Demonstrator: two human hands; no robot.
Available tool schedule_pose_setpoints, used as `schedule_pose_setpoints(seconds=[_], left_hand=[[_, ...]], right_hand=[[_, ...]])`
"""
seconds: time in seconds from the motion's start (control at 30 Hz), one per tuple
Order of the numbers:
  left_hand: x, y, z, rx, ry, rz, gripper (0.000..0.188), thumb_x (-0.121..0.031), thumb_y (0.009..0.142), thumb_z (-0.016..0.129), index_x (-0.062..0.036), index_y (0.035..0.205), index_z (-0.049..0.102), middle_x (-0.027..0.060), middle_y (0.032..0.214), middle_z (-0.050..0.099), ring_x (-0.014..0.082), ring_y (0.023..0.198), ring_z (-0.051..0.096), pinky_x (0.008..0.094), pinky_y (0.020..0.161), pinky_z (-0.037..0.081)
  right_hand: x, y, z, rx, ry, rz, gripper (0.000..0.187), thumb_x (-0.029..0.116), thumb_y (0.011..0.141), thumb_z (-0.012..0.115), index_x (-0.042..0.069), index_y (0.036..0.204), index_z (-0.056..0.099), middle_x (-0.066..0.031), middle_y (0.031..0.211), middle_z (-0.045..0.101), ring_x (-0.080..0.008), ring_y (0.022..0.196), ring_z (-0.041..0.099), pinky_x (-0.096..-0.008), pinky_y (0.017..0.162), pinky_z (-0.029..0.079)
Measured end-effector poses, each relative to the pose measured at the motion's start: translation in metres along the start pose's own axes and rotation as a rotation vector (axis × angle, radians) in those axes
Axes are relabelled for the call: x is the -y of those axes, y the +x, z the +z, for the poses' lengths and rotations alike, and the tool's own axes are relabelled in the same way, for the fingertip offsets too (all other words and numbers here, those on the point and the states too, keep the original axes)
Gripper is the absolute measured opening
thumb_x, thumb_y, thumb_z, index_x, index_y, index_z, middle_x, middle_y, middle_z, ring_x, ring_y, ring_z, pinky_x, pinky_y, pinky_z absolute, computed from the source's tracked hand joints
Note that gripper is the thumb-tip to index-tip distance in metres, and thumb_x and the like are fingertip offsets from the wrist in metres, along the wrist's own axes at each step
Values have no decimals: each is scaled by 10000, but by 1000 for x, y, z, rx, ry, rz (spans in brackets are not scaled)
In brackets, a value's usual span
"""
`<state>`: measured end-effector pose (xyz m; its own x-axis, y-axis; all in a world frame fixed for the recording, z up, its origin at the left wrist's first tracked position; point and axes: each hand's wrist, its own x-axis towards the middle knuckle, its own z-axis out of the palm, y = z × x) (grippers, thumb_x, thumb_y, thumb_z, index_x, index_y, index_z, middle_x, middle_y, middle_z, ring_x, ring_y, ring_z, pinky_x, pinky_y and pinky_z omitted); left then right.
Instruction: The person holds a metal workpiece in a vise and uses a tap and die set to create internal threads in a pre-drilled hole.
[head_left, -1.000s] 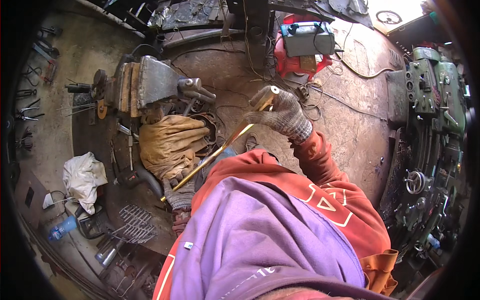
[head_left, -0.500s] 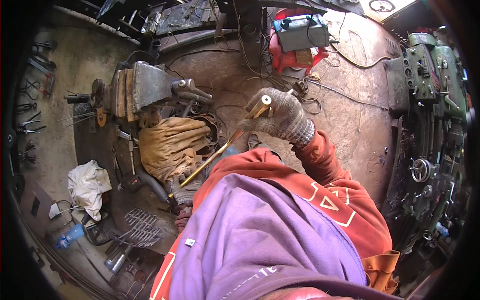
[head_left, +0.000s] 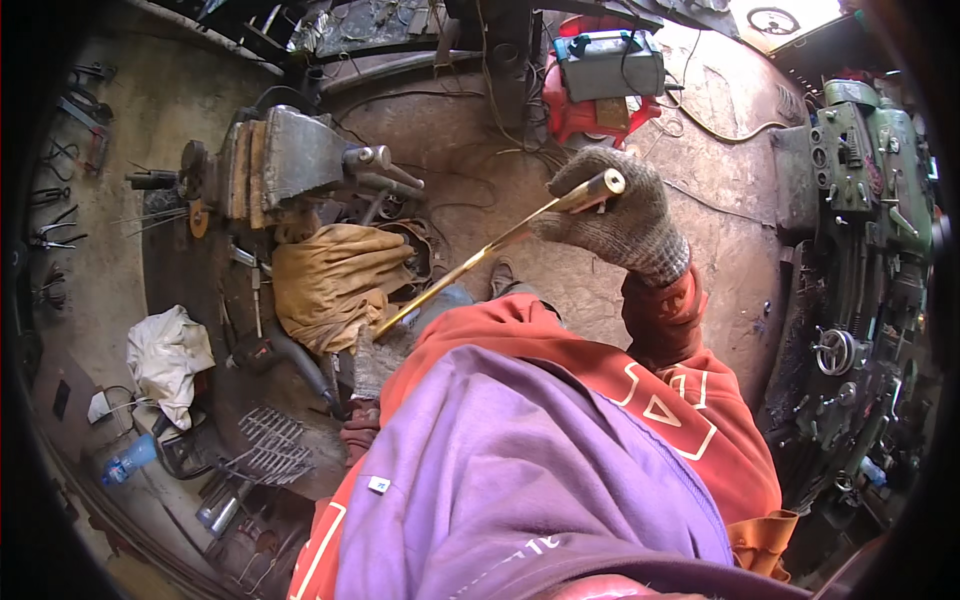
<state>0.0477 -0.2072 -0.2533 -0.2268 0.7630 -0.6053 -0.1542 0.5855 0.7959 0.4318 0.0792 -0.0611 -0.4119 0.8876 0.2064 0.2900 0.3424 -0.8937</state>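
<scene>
My right hand (head_left: 632,222), in a grey-brown knitted glove, is closed round the thick end of a long gold-coloured metal rod (head_left: 458,272). A small hole shows in that end's round face. From there the rod slants down to the left, its thin tip near my left hand (head_left: 374,368). That hand is gloved too and sits low beside my body. Its fingers are mostly hidden, so I cannot tell whether they grip the tip. A tan cloth (head_left: 325,285) lies just beyond the left hand, below a bench vise (head_left: 300,165).
A green lathe-like machine (head_left: 855,210) stands along the right side. Ahead is a red stand with a grey box (head_left: 610,68), with cables on the floor. To the left are a white cloth (head_left: 168,360), a power drill (head_left: 255,352), a metal grate (head_left: 272,445) and a plastic bottle (head_left: 130,460).
My right hand has moved to the right with the thick end of the rod, which now slants at a flatter angle. The rod's thin tip has shifted slightly up and right.
</scene>
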Motion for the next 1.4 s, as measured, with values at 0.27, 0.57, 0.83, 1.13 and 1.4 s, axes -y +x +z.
schedule_pose_setpoints(seconds=[0.27,0.57,0.83,1.13,1.4], left_hand=[[-17,13,14,167,539,199,269,-292,1059,591,-55,1062,719,97,1068,766,267,969,720,483,912,569],[-29,23,22,204,704,284,269,-258,1071,585,-34,1115,728,97,1077,766,235,959,723,426,887,584],[-39,32,19,218,822,377,275,-228,1082,579,-16,1163,736,98,1086,767,206,951,725,376,865,596],[-128,48,66,212,873,714,297,-266,1069,609,-20,1191,722,103,1087,762,212,938,741,379,818,608],[-251,108,148,656,1017,1156,302,-178,1036,580,-5,1258,691,181,1161,713,323,1046,722,400,929,586]], right_hand=[[-7,5,10,30,-437,-209,458,380,651,1016,127,907,732,-58,780,698,-244,685,695,-369,619,552],[-25,9,12,112,-631,-124,482,513,694,945,129,883,723,-94,794,684,-312,739,694,-441,649,544],[-19,17,40,497,-709,-51,380,486,888,759,109,847,728,-139,765,724,-362,753,743,-502,634,560],[-16,7,58,647,-575,-200,152,213,845,702,78,878,766,-158,704,714,-378,690,744,-502,559,560],[-17,7,123,849,-607,-508,107,165,794,706,69,799,755,-95,672,694,-303,574,689,-424,501,530]])
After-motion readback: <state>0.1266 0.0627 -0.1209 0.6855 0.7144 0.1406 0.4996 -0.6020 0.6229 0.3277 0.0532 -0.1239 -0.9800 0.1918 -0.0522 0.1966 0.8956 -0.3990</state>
